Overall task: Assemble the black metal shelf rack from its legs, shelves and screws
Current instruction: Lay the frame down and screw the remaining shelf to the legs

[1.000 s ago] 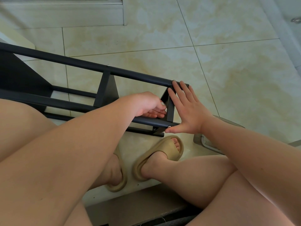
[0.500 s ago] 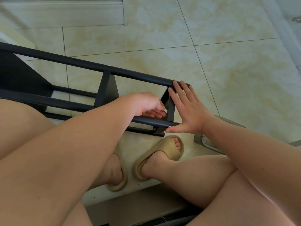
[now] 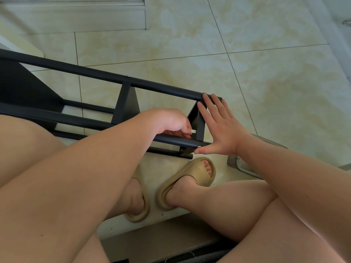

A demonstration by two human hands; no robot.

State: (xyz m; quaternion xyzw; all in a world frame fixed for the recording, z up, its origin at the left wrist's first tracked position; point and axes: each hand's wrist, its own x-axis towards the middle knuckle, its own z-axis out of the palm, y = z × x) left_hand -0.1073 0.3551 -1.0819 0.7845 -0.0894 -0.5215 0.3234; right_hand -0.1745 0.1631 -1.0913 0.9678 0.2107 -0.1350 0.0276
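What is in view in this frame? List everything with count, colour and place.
shelf rack: one, black, on its side in front of the knees.
screw heads: at least three, silver, on the rack's rails.
silvery tool: one, only its tip shows, by the near rail.
slippers: two, beige, on the feet below the rack.
floor tiles: cream, marbled, all around.
grey object: one, partly hidden under the right forearm, cannot be identified.
left hand: curled, holding the silvery tool.
right hand: flat, fingers straight, against the rack's end.
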